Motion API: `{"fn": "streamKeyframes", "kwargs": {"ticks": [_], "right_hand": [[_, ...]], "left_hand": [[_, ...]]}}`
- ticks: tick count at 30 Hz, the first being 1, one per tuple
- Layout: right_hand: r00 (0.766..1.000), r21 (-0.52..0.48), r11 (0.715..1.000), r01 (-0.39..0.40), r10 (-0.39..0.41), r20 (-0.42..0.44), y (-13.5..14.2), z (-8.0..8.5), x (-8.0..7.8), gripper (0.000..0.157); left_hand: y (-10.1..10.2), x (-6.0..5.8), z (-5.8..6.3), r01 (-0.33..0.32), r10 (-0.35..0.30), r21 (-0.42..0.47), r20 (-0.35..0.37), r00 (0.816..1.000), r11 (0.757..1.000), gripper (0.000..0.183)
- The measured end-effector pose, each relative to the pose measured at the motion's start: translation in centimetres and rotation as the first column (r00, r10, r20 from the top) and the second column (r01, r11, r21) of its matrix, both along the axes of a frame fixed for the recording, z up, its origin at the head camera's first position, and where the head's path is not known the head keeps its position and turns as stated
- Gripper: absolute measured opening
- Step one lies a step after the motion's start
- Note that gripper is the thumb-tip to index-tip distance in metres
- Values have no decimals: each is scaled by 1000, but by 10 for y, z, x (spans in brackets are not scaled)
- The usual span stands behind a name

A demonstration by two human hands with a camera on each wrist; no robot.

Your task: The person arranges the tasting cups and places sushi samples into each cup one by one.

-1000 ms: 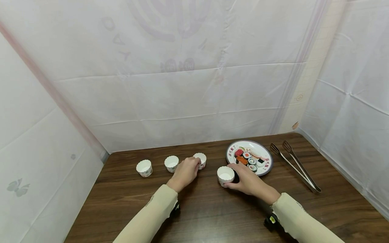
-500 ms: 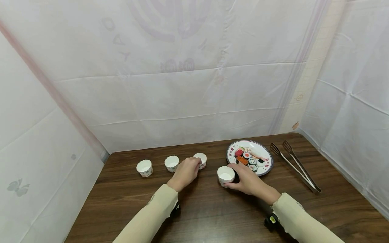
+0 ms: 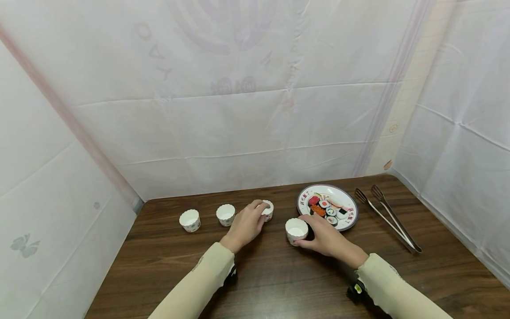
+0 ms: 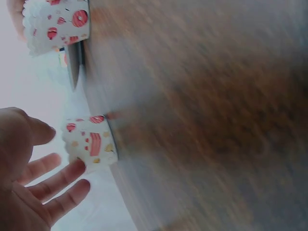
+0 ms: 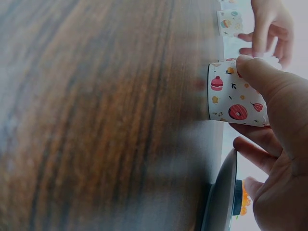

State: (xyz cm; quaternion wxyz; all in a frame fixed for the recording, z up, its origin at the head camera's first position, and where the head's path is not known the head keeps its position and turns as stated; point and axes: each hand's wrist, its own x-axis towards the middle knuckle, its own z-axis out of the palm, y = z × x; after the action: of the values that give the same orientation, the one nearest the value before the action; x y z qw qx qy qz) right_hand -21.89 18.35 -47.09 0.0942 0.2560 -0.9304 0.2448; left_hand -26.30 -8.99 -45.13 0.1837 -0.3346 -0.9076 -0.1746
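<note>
My right hand [image 3: 324, 237] holds a white paper baking cup [image 3: 296, 230] by its side, thumb and fingers around it. In the right wrist view this baking cup [image 5: 236, 98] shows pink and red printed sweets, and its base is close to the table. Over another baking cup [image 3: 268, 212] reaches my left hand [image 3: 248, 223]. The left wrist view shows that cup [image 4: 90, 142] upright on the table, with the left thumb [image 4: 43, 131] and the spread fingers near its rim, not curled around it. Part of its rim is hidden by the hand in the head view.
Two more baking cups, a middle one [image 3: 226, 215] and a left one [image 3: 190, 220], stand in line to the left. Behind the right hand is a round plate [image 3: 304, 195] bearing sushi pieces. Metal tongs [image 3: 392, 219] lie to its right on the brown wooden table [image 3: 271, 283].
My left hand has moved slightly right and away from me, and the baking cup by it has shifted a little to the right. The right hand and its cup stay almost still.
</note>
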Motion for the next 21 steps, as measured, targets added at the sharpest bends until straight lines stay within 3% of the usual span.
{"fn": "streamKeyframes", "kwargs": {"ticks": [10, 21], "right_hand": [[1000, 8, 1000, 4, -4, 18, 0, 1, 0, 63], [1000, 3, 1000, -9, 9, 8, 0, -1, -1, 63]], "left_hand": [[5, 9, 8, 85, -76, 71, -125, 989, 994, 25], [14, 25, 14, 184, -179, 53, -91, 980, 981, 19]]}}
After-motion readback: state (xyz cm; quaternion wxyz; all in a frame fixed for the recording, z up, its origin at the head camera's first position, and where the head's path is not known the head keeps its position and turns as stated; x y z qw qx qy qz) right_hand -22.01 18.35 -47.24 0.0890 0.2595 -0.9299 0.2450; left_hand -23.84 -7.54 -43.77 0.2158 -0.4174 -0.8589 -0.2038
